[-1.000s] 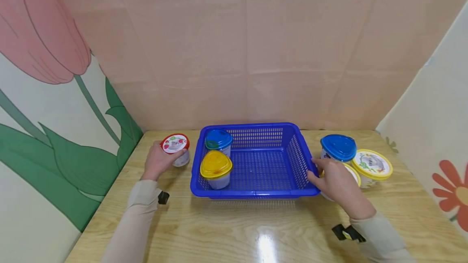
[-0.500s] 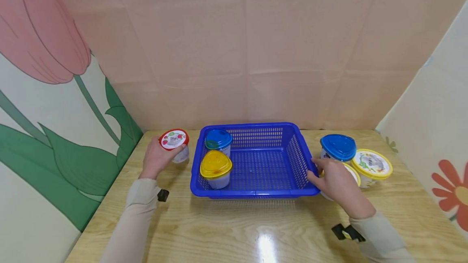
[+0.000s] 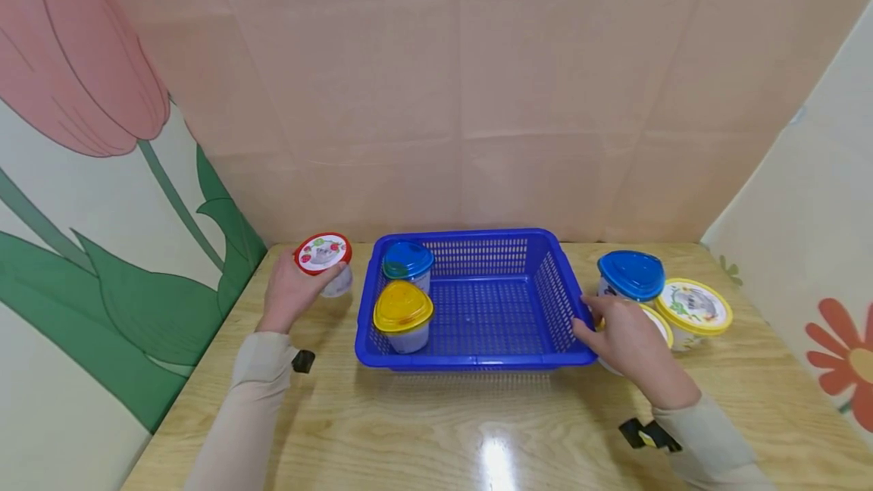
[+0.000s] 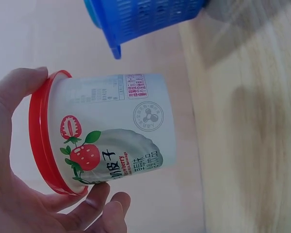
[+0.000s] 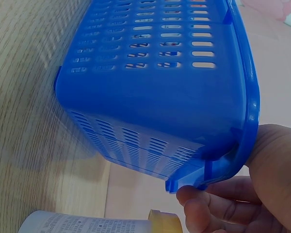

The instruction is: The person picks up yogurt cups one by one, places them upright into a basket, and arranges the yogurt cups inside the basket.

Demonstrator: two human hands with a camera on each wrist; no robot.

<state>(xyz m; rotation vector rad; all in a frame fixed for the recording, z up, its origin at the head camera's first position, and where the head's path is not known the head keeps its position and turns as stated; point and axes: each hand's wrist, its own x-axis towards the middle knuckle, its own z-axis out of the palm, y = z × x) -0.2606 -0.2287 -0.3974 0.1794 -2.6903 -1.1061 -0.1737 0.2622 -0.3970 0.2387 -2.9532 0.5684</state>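
Note:
My left hand (image 3: pixel 289 290) grips a white strawberry milk drink cup (image 4: pixel 111 128) round its red lid (image 4: pixel 41 136). In the left wrist view the cup is held off the table, its base apart from the wood. The blue plastic basket (image 3: pixel 477 361) sits mid-table, just right of that cup. Inside its left side stand a cup with a blue lid (image 3: pixel 408 259) and one with a yellow lid (image 3: pixel 402 307). My right hand (image 3: pixel 630 343) pinches the basket's right rim (image 5: pixel 250 111) near the front corner, fingers curled under the edge.
Right of the basket stand a blue-lidded cup (image 3: pixel 630 275) and a yellow-lidded cup (image 3: pixel 694 308). Another yellow-rimmed cup (image 3: pixel 659 322) is partly hidden behind my right hand. A pinkish cloth wall (image 3: pixel 457 97) closes off the back of the wooden table (image 3: pixel 423 430).
My left hand has raised the red-lidded cup from the table, moving it slightly up and left in the head view. My right hand and the basket have stayed still.

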